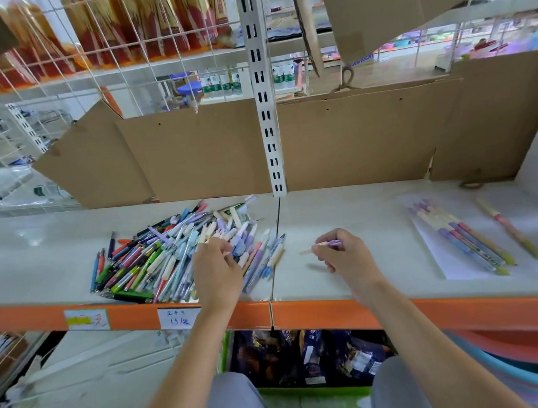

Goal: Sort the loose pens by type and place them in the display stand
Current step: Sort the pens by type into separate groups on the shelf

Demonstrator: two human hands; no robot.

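While a purple-and-cream pen (327,245) is pinched in the right hand (345,255), the left hand (216,271) is curled over the loose pile of pens (174,255) on the shelf (344,216), apparently pinching one. Sorted pens (461,238) are laid well apart to the right. Being light, stiff and smooth, each is best taken mid-barrel.
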